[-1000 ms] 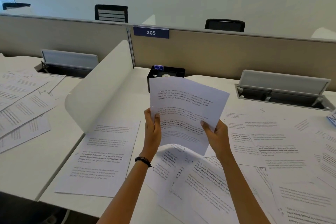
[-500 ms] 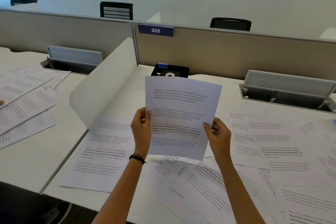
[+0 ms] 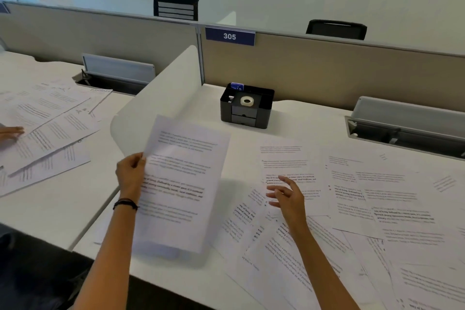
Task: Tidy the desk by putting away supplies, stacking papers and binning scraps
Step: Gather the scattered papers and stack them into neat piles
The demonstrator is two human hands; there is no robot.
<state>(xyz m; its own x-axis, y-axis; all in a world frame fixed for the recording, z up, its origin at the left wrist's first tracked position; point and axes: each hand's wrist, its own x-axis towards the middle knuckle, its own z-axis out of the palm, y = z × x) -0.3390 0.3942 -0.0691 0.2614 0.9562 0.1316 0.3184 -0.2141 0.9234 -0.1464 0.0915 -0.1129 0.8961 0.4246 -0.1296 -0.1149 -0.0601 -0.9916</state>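
My left hand (image 3: 130, 175) grips the left edge of a printed sheet (image 3: 181, 184), which hangs low over the desk's left part near the front edge. Fingers spread, my right hand (image 3: 286, 195) hovers free over the loose printed sheets (image 3: 364, 199) that lie scattered and overlapping across the right half of the white desk (image 3: 297, 121). A black desk organiser (image 3: 245, 108) stands at the back with a roll of tape (image 3: 247, 101) and a blue item in its top tray.
A white curved divider (image 3: 156, 111) separates this desk from the left one, where more sheets (image 3: 47, 131) lie and another person's hand (image 3: 11, 132) rests. An open cable tray (image 3: 405, 128) sits at the back right. Beige partition with sign 305 behind.
My right hand has let go of the held sheet and moved right over the scattered papers. The left hand has carried the sheet down and to the left.
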